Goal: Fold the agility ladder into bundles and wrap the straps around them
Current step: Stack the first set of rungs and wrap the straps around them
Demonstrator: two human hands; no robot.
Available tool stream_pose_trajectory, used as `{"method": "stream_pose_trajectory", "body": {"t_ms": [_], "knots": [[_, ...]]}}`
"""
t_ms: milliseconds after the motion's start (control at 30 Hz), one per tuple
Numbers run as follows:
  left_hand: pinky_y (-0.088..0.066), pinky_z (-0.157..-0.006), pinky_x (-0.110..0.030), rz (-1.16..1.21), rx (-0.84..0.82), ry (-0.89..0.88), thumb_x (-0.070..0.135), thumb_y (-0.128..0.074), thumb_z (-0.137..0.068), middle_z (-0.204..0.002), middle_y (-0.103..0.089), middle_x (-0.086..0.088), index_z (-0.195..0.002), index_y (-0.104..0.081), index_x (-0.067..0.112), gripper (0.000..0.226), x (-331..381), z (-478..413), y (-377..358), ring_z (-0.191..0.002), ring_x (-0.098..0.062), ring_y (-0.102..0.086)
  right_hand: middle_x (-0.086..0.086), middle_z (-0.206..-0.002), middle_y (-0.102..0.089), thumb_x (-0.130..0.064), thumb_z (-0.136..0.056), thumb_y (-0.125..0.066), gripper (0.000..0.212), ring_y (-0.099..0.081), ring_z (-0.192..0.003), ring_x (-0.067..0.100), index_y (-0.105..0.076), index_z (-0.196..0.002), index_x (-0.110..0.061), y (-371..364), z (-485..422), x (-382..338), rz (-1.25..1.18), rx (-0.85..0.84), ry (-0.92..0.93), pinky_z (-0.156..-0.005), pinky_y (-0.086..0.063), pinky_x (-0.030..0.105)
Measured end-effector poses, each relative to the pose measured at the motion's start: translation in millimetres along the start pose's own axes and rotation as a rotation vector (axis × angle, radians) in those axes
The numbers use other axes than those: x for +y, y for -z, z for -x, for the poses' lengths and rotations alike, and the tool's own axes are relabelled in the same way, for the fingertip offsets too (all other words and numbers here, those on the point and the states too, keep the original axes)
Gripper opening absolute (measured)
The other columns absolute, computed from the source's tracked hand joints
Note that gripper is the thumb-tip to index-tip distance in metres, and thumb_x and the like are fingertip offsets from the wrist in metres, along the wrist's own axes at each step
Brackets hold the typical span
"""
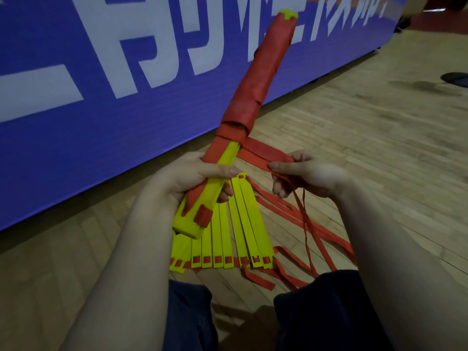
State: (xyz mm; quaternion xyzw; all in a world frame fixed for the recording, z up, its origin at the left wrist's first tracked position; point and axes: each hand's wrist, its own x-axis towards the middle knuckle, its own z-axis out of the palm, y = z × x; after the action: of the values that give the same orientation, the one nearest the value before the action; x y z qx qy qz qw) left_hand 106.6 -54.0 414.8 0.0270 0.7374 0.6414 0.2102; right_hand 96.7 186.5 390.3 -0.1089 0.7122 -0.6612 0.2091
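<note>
- Wooden boards of the floor (354,117) lie under both hands. A blue banner (63,148) with big white lettering stands beyond the left hand (192,178).
- A dark object (455,78) sits well apart from the right hand (309,176), at the frame's edge (too cropped to name).
- Knees in dark blue trousers (190,312) show below the forearms.
- Directly beneath the hands, loose yellow rungs (240,224) fan out flat on the floor, with red strap threaded through the slots at their near ends. Slack red straps (260,281) trail from under the right hand towards the right knee.
- The left hand grips the near end of the ladder bundle (255,79), with the thumb across the top and the fingers curled underneath.
- The bundle is off the floor and slants up and away from that grip. It is stacked yellow rungs at the near end. From just past the thumb, red strap is wound closely up to the far end (a yellow tip pokes out there).
- The right hand pinches a doubled length of strap (263,150) between thumb and curled fingers. It runs fairly straight from the bundle, just beyond the left thumb, across to that pinch.
</note>
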Motion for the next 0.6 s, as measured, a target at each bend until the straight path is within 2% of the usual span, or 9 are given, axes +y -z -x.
{"method": "stream_pose_trajectory", "body": {"t_ms": [100, 200, 267, 333, 433, 500, 600], "knots": [[-0.053, -0.048, -0.028, -0.054, 0.081, 0.013, 0.0, -0.074, -0.078, -0.059, -0.066, -0.017, -0.084, -0.062, -0.001, 0.013, -1, -3, -8, -0.047, -0.022, -0.063, 0.015, -0.063, -0.068, -0.023, -0.081, -0.063, 0.024, -0.065, -0.049, 0.021, -0.062, -0.08, 0.001, -5, 3, -4, 0.031, 0.008, 0.025, -0.054, -0.056, 0.028], [-0.055, -0.053, -0.032, -0.18, 0.181, -0.004, -0.003, -0.077, -0.075, -0.059, -0.065, -0.015, -0.088, -0.062, -0.002, 0.02, -8, -11, -18, -0.05, -0.025, -0.063, 0.017, -0.071, -0.071, -0.018, -0.085, -0.065, 0.02, -0.068, -0.059, 0.024, -0.066, -0.086, 0.003, -11, 3, -7, 0.074, 0.044, 0.053, -0.064, -0.057, 0.033], [-0.056, -0.061, -0.036, -0.348, 0.239, 0.002, 0.003, -0.08, -0.073, -0.063, -0.069, -0.012, -0.087, -0.064, 0.003, 0.021, -12, -16, -23, -0.058, -0.027, -0.067, 0.017, -0.08, -0.074, -0.012, -0.09, -0.064, 0.014, -0.07, -0.066, 0.026, -0.07, -0.089, 0.002, -17, 2, -8, 0.12, 0.046, 0.059, -0.068, -0.059, 0.035], [-0.054, -0.065, -0.033, -0.604, 0.285, 0.017, 0.014, -0.081, -0.072, -0.071, -0.071, -0.008, -0.087, -0.066, 0.011, 0.022, -14, -20, -27, -0.067, -0.023, -0.069, 0.012, -0.085, -0.075, -0.009, -0.091, -0.064, 0.011, -0.072, -0.07, 0.026, -0.07, -0.092, 0.0, -22, 0, -9, 0.152, 0.068, 0.043, -0.065, -0.059, 0.034], [-0.049, -0.067, -0.033, -0.945, 0.34, -0.01, 0.019, -0.073, -0.075, -0.094, -0.068, -0.009, -0.099, -0.064, 0.015, 0.027, -18, -19, -41, -0.089, -0.029, -0.066, 0.006, -0.082, -0.074, -0.012, -0.092, -0.065, 0.011, -0.068, -0.056, 0.019, -0.068, -0.092, -0.002, -28, -3, -8, 0.23, 0.138, 0.0, -0.048, -0.052, 0.026], [-0.042, -0.071, -0.033, -1.161, 0.388, -0.059, 0.018, -0.064, -0.081, -0.109, -0.065, -0.012, -0.11, -0.06, 0.015, 0.029, -21, -17, -52, -0.104, -0.033, -0.062, 0.012, -0.087, -0.073, -0.018, -0.094, -0.063, 0.019, -0.06, -0.044, 0.015, -0.069, -0.09, 0.0, -32, -5, -5, 0.237, 0.186, -0.031, -0.043, -0.046, 0.023], [-0.045, -0.079, -0.035, -1.379, 0.475, -0.137, 0.016, -0.058, -0.089, -0.118, -0.063, -0.012, -0.121, -0.052, 0.015, 0.032, -25, -18, -66, -0.112, -0.032, -0.06, 0.014, -0.08, -0.072, -0.036, -0.095, -0.06, 0.036, -0.052, -0.038, 0.012, -0.069, -0.08, -0.005, -38, -6, -5, 0.17, 0.286, -0.057, -0.041, -0.039, 0.023]]}}
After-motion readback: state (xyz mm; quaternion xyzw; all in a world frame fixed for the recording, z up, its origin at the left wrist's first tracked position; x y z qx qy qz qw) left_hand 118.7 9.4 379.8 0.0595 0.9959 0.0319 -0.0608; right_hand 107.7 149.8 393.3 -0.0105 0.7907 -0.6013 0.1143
